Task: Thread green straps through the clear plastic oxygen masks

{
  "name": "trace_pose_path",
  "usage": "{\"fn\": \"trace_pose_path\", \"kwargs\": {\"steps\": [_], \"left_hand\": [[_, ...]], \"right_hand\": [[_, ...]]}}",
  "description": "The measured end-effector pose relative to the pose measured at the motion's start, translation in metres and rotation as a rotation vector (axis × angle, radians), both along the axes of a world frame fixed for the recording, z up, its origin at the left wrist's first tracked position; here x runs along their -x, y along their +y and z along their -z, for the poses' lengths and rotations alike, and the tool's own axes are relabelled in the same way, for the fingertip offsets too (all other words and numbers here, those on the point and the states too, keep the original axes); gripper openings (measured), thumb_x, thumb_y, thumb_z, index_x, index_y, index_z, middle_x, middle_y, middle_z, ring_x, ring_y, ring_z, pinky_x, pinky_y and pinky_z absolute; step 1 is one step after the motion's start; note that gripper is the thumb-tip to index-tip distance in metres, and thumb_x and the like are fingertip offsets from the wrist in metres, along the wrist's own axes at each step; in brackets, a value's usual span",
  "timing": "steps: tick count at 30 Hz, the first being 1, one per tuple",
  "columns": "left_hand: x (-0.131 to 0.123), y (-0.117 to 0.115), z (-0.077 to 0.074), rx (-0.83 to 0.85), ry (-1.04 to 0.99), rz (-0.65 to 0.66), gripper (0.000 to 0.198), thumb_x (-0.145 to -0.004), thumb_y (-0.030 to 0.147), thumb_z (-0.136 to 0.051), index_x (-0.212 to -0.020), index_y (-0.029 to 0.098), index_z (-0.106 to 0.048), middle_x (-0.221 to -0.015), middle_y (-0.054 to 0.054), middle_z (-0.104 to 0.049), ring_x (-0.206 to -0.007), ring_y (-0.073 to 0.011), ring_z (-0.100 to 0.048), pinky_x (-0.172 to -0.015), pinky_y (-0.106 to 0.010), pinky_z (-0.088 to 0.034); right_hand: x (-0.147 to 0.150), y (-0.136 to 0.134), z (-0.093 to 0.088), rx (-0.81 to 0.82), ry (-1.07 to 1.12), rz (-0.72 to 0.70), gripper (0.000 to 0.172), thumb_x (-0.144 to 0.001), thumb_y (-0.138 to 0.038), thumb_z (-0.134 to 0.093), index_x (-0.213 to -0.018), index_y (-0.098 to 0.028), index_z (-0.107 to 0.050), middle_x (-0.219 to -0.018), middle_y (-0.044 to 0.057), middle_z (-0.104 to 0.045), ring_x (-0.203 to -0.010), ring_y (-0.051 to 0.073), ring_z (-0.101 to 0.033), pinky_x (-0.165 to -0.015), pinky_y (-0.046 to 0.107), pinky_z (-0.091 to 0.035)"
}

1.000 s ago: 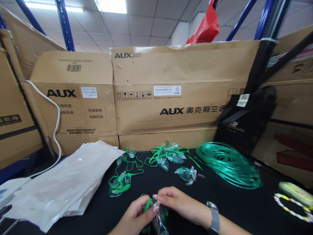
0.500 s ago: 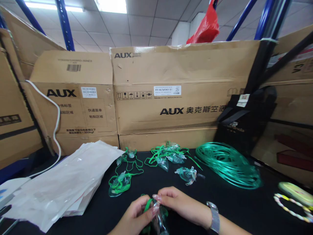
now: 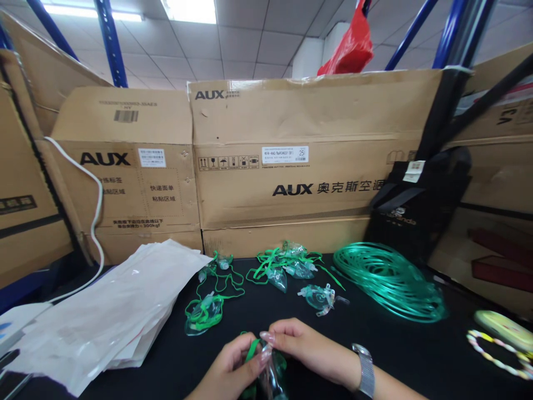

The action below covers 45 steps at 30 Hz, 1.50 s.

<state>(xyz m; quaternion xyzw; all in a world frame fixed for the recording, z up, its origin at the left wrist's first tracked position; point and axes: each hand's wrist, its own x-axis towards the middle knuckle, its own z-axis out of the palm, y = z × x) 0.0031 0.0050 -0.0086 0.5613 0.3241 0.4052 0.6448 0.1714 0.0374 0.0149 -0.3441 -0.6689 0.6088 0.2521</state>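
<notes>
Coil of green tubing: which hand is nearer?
Right. The right hand sits at bottom centre, with the coil of green tubing up and to its right on the black table. The left hand is farther left, also on the clear mask.

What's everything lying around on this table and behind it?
masks: several loose, clear with green straps, table middle
held mask: one, clear, green strap, near edge
tubing coil: one, green, right of the masks
plastic bags: a stack, white, left
cardboard boxes: several, brown, behind the table
black bag: one, leaning at right
red bag: one, above the boxes
white cable: one, left
left hand: holds the mask
right hand: wristwatch, pinches the strap
</notes>
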Motion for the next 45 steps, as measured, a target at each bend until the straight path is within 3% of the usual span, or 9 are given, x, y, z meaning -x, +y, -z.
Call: {"fn": "trace_pose_path", "kwargs": {"steps": [45], "left_hand": [[0.0002, 0.0004, 0.0024, -0.045, 0.055, -0.02, 0.037, -0.068, 0.051, -0.059, -0.075, 0.015, -0.055, -0.065, 0.003, -0.042, -0.064, -0.0122, -0.038, -0.061, -0.024, -0.031]], "right_hand": [[-0.0006, 0.0014, 0.0027, -0.011, 0.0, -0.012, 0.042, -0.073, -0.052, -0.053, -0.063, -0.012, -0.053, -0.057, -0.005, -0.037, -0.057, 0.008, -0.028, -0.054, 0.023, -0.022]]}}
